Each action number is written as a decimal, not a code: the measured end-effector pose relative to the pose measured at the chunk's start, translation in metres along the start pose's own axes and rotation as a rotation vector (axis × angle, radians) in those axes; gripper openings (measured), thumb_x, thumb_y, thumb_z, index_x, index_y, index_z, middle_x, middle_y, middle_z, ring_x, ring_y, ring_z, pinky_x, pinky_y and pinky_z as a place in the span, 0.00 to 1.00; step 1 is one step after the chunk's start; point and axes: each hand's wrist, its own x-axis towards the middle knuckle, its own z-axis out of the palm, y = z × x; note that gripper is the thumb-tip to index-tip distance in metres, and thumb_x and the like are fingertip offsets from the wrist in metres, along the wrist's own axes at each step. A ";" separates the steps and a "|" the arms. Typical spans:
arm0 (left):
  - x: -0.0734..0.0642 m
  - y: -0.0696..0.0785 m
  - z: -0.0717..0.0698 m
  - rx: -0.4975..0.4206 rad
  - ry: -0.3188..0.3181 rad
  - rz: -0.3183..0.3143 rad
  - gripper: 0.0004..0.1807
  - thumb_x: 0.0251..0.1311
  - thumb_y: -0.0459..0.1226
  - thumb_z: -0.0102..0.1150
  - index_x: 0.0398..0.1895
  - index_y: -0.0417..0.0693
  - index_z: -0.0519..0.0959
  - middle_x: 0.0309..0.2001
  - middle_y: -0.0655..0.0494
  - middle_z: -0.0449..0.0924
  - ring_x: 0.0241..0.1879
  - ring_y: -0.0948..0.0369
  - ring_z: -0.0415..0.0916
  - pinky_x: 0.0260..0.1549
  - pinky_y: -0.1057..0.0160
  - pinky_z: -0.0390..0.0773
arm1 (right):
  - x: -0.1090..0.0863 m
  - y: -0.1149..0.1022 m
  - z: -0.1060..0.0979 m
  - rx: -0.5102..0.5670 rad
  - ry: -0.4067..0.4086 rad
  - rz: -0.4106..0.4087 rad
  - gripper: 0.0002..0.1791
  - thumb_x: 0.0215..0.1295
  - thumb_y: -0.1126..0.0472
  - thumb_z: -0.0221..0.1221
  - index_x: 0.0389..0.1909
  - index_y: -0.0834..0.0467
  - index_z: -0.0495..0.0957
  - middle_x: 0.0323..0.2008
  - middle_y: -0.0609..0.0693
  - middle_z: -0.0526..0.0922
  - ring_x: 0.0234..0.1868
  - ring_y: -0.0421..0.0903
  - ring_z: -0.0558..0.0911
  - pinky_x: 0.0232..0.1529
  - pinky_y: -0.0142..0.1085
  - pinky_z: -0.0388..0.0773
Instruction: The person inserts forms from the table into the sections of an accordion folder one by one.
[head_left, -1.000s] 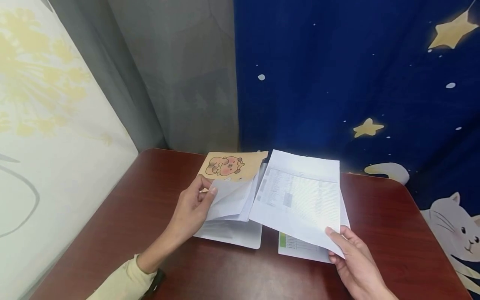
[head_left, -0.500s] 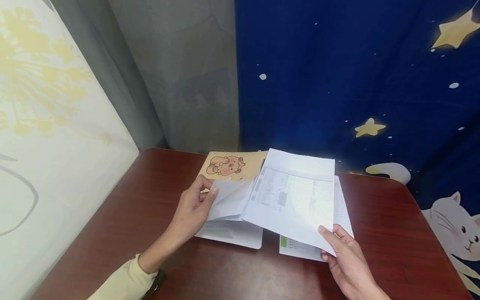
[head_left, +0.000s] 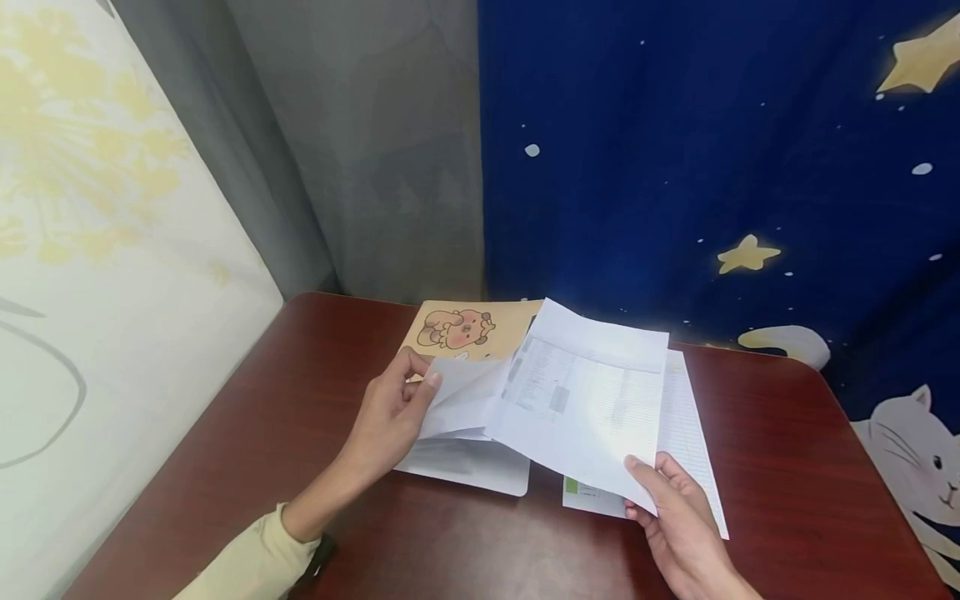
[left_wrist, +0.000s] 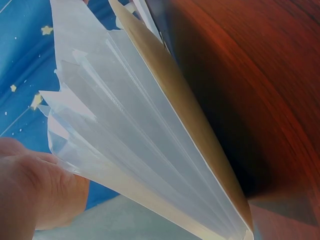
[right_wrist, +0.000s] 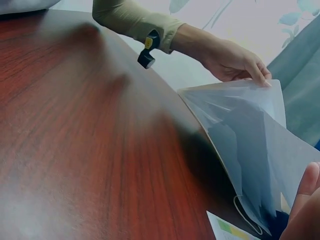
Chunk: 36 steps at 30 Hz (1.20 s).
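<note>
In the head view, a tan folder [head_left: 513,327] with a cartoon animal on its cover lies on the table. My left hand [head_left: 397,404] pinches the near-left edge of its pockets between thumb and fingers. The left wrist view shows clear, pleated pockets [left_wrist: 135,115] fanned apart, with that hand beside them. My right hand [head_left: 678,517] grips the lower right corner of a printed sheet of paper [head_left: 585,400], thumb on top. The sheet is held at a slant, and its left edge overlaps the folder's pockets.
Under the held sheet, a lined sheet [head_left: 693,450] and a page with a green strip [head_left: 585,493] lie on the dark red table [head_left: 780,467]. A thin cord loop [right_wrist: 245,217] hangs at the folder's edge. Curtains [head_left: 600,167] stand behind the table.
My right hand has moved left with the printed sheet, bringing it further over the folder. More of the lined sheet beneath shows on the right. The left hand keeps its pinch.
</note>
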 end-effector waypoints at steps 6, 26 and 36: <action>0.003 -0.019 0.000 -0.009 0.021 0.009 0.05 0.69 0.37 0.50 0.38 0.46 0.67 0.51 0.50 0.80 0.11 0.67 0.58 0.08 0.66 0.56 | -0.003 0.006 0.003 0.023 0.019 -0.005 0.07 0.68 0.55 0.57 0.41 0.52 0.72 0.35 0.39 0.84 0.30 0.34 0.77 0.29 0.26 0.75; 0.000 -0.006 0.001 -0.030 0.013 0.022 0.05 0.69 0.36 0.50 0.38 0.45 0.67 0.22 0.45 0.78 0.12 0.64 0.64 0.08 0.66 0.57 | 0.000 0.009 0.013 0.004 0.014 -0.011 0.12 0.66 0.53 0.59 0.42 0.55 0.70 0.35 0.41 0.85 0.28 0.35 0.78 0.27 0.27 0.75; -0.001 0.003 0.001 -0.021 0.008 0.018 0.04 0.69 0.33 0.50 0.37 0.43 0.67 0.09 0.56 0.61 0.10 0.69 0.54 0.08 0.68 0.54 | 0.004 0.009 0.019 -0.007 -0.003 -0.008 0.14 0.66 0.53 0.59 0.42 0.57 0.68 0.37 0.43 0.85 0.28 0.35 0.77 0.25 0.26 0.72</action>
